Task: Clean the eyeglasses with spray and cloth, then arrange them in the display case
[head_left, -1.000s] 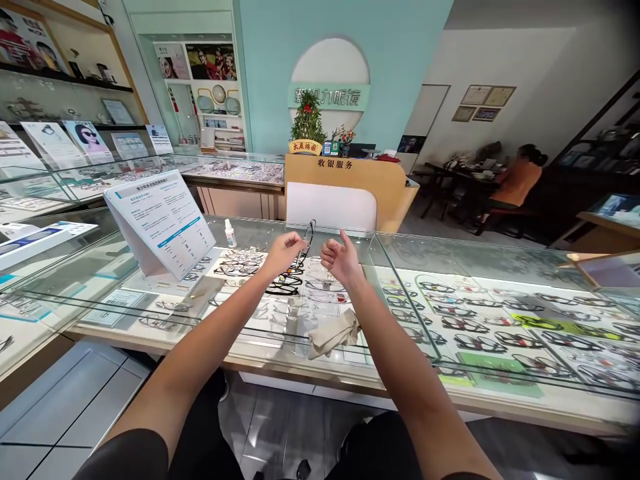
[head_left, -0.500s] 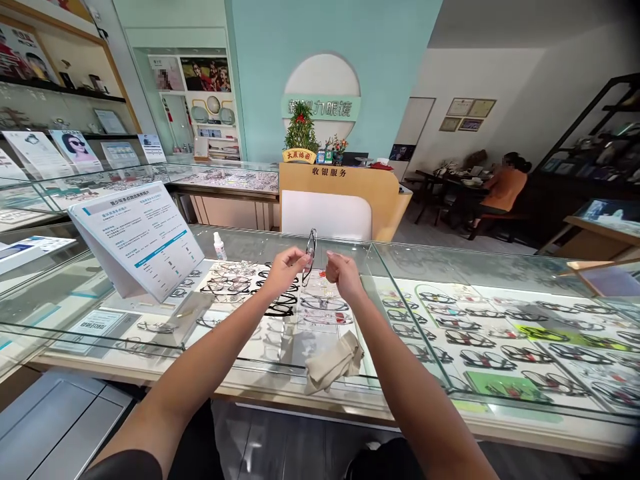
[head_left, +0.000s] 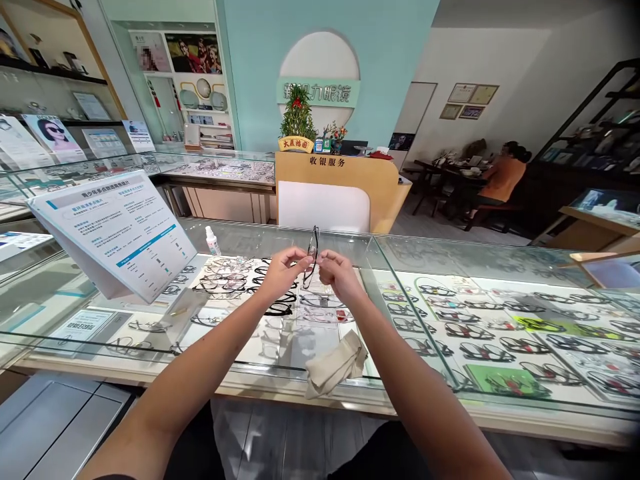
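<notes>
A pair of dark-rimmed eyeglasses (head_left: 311, 243) is held upright and nearly edge-on above the glass counter. My left hand (head_left: 287, 272) pinches it near the middle of the frame from the left. From the other side, the curled fingers of my right hand (head_left: 340, 273) meet the eyeglasses; whether something small is also between them is hidden. Just below the right forearm, a folded beige cloth (head_left: 334, 365) lies at the counter's front edge. A small white spray bottle (head_left: 213, 241) stands on the glass, left of my hands.
Under the glass countertop (head_left: 200, 370) lie rows of eyeglasses (head_left: 487, 352). A tent-shaped printed sign (head_left: 125, 233) stands on the left. Beyond the counter is a wooden cashier desk (head_left: 337, 173) with a plant (head_left: 297, 117). A person in orange (head_left: 504, 177) sits at a table at back right.
My right hand has moved left, from a small gap away, to meet the eyeglasses. My left hand keeps its pinch. The view has tilted down slightly.
</notes>
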`<state>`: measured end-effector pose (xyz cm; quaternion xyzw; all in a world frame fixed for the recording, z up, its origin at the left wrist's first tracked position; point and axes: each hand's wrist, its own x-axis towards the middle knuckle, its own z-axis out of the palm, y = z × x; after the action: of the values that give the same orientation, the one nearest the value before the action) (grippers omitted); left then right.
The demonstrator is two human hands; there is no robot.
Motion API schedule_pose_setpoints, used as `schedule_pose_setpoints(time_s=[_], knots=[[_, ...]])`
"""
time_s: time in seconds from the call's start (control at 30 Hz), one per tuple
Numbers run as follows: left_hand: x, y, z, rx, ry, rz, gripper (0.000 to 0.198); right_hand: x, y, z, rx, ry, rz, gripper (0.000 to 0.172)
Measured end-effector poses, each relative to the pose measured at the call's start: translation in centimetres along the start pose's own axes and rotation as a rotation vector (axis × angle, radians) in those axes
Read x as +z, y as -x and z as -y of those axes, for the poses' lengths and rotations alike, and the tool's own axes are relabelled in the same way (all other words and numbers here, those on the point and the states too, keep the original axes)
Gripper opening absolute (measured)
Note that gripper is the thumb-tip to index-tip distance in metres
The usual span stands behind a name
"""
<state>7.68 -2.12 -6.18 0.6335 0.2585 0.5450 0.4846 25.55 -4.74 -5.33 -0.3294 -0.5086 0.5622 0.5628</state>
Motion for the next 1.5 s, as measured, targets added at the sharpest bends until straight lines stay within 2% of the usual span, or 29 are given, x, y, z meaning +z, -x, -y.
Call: schedule_pose_setpoints(time_s=[0.13, 0.43, 0.57, 0.7, 0.83, 0.9, 1.07, 1.23, 1.37, 1.5], knots=[[-0.1, 0.0, 0.2, -0.005, 0.021, -0.012, 0.056, 0.0, 0.0, 0.0, -0.018, 0.071, -0.008, 0.039], [-0.5, 0.0, -0.4, -0.090, 0.057, 0.068, 0.052, -0.4, 0.0, 0.6, -0.083, 0.145, -0.069, 0.037], [-0.6, 0.0, -0.3, -0.087, 0.059, 0.063, 0.051, -0.5, -0.2, 0.9, -0.110, 0.154, -0.117, 0.037], [-0.7, 0.0, -0.1, -0.045, -0.008, 0.026, 0.046, -1.2, -0.1, 1.6, -0.189, 0.268, -0.308, 0.034], [-0.8, 0.2, 0.2, -0.023, -0.125, 0.024, 0.037, -2.1, 0.4, 2.4, -0.385, 0.616, -0.535, 0.023], [-0.8, 0.3, 0.3, -0.031, -0.153, 0.039, 0.035, -2.3, 0.6, 2.3, -0.457, 0.736, -0.602, 0.024], [-0.6, 0.4, 0.4, -0.051, -0.133, 0.073, 0.040, -1.9, 0.6, 0.9, -0.607, 0.924, -0.564, 0.058], [-0.3, 0.6, 0.0, -0.048, -0.157, 0.102, 0.042, -1.5, 0.5, 0.3, -0.713, 1.056, -0.512, 0.061], [-0.1, 0.8, 0.0, -0.040, -0.141, 0.100, 0.044, -1.4, 0.5, 0.3, -0.706, 1.128, -0.522, 0.071], [0.0, 0.8, 0.1, -0.051, -0.111, 0.088, 0.044, -1.7, 0.5, 0.2, -0.714, 1.183, -0.521, 0.071]])
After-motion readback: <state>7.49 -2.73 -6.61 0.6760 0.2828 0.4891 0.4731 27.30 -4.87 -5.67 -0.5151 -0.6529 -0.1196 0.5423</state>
